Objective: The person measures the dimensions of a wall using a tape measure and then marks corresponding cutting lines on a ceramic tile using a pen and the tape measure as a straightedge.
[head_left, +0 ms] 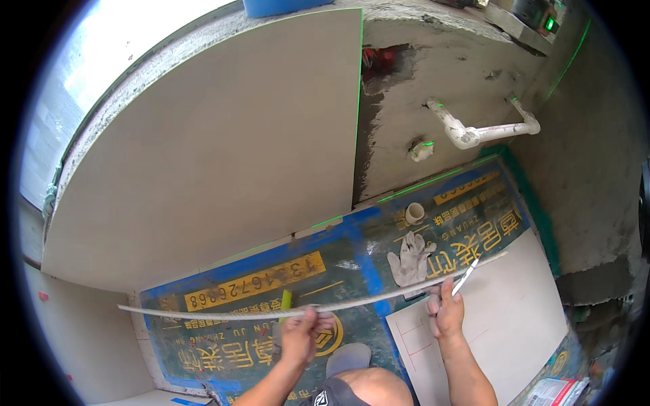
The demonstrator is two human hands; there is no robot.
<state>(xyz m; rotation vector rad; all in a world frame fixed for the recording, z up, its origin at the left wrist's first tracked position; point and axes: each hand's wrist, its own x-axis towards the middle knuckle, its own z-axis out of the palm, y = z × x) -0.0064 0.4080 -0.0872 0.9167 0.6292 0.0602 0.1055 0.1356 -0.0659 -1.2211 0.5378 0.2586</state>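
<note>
While long thin grey straightedge strip (298,310) is held level above blue printed floor sheet (264,284), left hand (301,335) is clamped mid-strip, right hand (447,308) closed on white marker (466,276) near right end. Strip best kept steady, unbowed; 2 hands kept well apart. White tile (514,311) lies below.

Floor (521,196) covered by a blue-and-green printed protective sheet (257,338) with yellow lettering, laid flat up to the wall base. Lying directly on the sheet: a crumpled grey-white work glove (409,258) near the middle, a short white plastic pipe stub (414,213) just beyond it toward the wall, a large pale rectangular tile (508,318) with red pencil marks at the right, its near-left corner overlapping the sheet. Printed paper package (558,391) on the floor at lower right, partly cut off by the frame edge.
</note>
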